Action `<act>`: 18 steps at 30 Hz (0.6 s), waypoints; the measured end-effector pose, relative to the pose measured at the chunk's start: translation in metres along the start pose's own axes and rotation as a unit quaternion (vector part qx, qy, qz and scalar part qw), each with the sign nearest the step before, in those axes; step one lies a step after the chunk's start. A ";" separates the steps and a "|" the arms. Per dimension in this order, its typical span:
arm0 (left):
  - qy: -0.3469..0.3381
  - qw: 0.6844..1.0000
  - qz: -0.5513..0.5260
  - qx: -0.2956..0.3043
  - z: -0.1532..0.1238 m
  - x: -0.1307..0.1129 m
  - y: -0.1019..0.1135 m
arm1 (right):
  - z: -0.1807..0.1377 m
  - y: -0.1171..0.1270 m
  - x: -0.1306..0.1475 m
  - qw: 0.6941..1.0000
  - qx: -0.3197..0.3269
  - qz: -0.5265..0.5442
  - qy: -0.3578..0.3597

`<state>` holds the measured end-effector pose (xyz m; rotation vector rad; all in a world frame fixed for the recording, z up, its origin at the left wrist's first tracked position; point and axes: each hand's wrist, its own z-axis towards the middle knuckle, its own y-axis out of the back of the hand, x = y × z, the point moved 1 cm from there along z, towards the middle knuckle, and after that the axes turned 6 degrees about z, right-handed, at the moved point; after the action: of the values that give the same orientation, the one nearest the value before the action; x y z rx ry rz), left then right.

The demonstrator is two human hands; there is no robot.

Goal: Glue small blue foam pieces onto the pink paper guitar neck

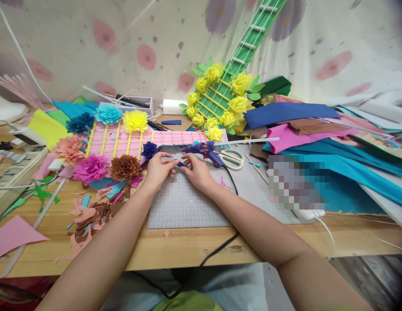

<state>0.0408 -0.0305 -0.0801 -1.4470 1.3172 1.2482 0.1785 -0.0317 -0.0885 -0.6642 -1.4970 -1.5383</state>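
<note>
Over the cutting mat, my left hand point(160, 169) and my right hand point(197, 171) meet, each with its fingertips pinched on a small dark blue paper piece point(180, 164). Most of that piece is hidden by the fingers. Just behind my right hand lies a blue glue gun point(205, 151) with a black cord. A dark blue paper flower point(149, 150) is close to my left hand, beside the neck of a pink paper guitar point(116, 138) ringed with coloured paper flowers. White-handled scissors point(231, 159) rest to the right of the glue gun.
A green paper guitar point(227, 82) with yellow flowers leans against the patterned curtain point(149, 39). Stacks of coloured paper point(343, 160) fill the right side. Brown and pink scraps point(90, 220) litter the left of the grey cutting mat point(188, 211). A black cord point(220, 248) crosses the table's front edge.
</note>
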 end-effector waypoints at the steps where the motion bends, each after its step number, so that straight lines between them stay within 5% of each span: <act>1: 0.000 1.000 0.001 -0.004 0.000 0.000 0.000 | 0.000 0.000 0.000 1.000 -0.002 -0.004 -0.004; 10: -0.102 0.993 -0.018 -0.050 -0.001 0.001 -0.002 | -0.001 -0.003 -0.005 0.997 -0.033 -0.041 0.050; 18: -0.043 0.993 -0.101 -0.039 -0.007 -0.002 -0.010 | -0.003 -0.003 0.000 0.994 -0.034 0.090 0.059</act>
<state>0.0516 -0.0357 -0.0775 -1.5226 1.0484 1.2247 0.1769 -0.0344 -0.0904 -0.7162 -1.2657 -1.4691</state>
